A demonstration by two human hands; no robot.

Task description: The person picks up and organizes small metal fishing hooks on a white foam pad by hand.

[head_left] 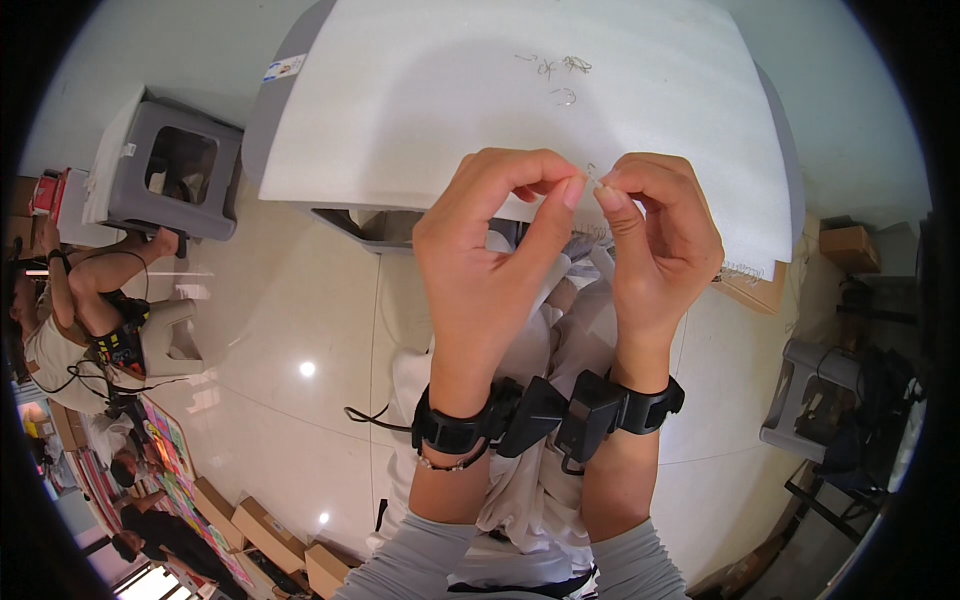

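My left hand (482, 225) and my right hand (662, 230) meet above the near edge of the white-covered table (440, 120). Both pinch, thumb against forefinger, at a tiny thin wire piece (592, 172) whose curved end pokes up between the fingertips. Its exact kind is too small to make out. Farther back on the cover lie a curved wire piece (566, 97) and a small tangle of similar wire pieces (575, 64). A row of thin wire pieces (742, 271) lines the cover's near right edge.
Black devices (455, 425) are strapped to both my wrists. A grey stool (185, 165) stands left, near a seated person (80, 310). Another grey stool (812, 400) is at the right, below a cardboard box (850, 248). More boxes (268, 530) line the lower left.
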